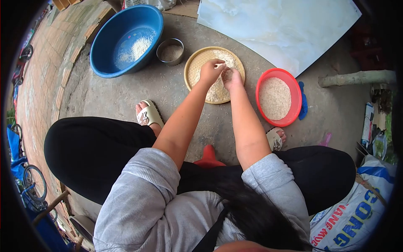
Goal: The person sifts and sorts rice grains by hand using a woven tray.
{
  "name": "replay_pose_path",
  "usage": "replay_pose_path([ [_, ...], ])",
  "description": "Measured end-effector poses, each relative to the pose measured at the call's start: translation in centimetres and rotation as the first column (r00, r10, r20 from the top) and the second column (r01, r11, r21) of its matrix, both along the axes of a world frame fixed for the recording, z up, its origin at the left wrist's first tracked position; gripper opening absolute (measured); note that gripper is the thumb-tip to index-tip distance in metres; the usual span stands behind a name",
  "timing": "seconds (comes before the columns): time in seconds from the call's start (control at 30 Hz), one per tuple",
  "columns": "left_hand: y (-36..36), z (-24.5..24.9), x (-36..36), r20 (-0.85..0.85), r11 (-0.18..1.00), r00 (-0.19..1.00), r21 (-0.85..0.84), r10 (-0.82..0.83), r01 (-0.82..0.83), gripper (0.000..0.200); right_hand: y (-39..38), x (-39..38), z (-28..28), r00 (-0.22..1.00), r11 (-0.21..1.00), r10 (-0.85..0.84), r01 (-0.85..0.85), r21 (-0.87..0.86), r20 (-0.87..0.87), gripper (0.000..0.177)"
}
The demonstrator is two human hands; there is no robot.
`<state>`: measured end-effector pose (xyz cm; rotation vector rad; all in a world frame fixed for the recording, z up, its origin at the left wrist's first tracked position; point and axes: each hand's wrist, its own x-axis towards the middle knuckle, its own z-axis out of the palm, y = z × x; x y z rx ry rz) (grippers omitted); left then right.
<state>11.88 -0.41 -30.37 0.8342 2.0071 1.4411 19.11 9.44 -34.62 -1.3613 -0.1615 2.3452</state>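
Over a round woven bamboo tray [188,69] spread with pale rice grains [216,93], my two hands come close together. My left hand [211,72] has its fingers curled in a pinch above my right palm; whatever is between the fingertips is too small to make out. Cupped with the palm up, my right hand [232,79] appears to hold a small heap of rice grains. To the right of the tray stands a red plastic basin [260,107] filled with rice [275,98].
A large blue basin [99,56] with some white grains stands at upper left, beside a small metal bowl [170,51]. A marbled sheet [277,29] lies at upper right. Nearby are a wooden log [357,78], a blue item [302,103] and a printed sack [352,214].
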Motion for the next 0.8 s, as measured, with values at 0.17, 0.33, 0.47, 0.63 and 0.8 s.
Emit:
replay_pose_path([
  [0.17, -0.9, -1.3, -1.7, 0.963, 0.879, 0.267, 0.111, 0.019, -0.464, 0.035, -2.4, -4.2, 3.6, 0.966, 0.852, 0.226, -0.258, 0.454, 0.126, 0.037],
  [0.33, -0.2, -1.6, -3.3, 0.978, 0.667, 0.126, 0.207, -0.168, -0.716, 0.025, -6.4, -9.1, 6.3, 0.945, 0.500, 0.212, -0.322, 0.804, 0.247, 0.038],
  [0.47, -1.8, -5.0, -7.7, 0.807, 0.420, 0.139, 0.436, -0.574, -0.796, 0.022, -7.8, -11.0, 6.5, 0.908, 0.093, 0.179, -0.398, 0.913, 0.378, 0.032],
  [0.63, -2.9, -5.2, -11.1, 0.910, 0.369, 0.154, 0.305, -0.386, -0.878, 0.031, -9.1, -12.9, 6.0, 0.824, -0.129, 0.441, -0.333, 0.934, 0.355, 0.034],
  [0.8, -3.8, -8.5, -12.8, 0.766, 0.244, 0.193, 0.417, -0.613, -0.875, 0.032, -9.0, -14.3, 3.1, 0.710, -0.288, 0.483, -0.424, 0.859, 0.513, 0.047],
])
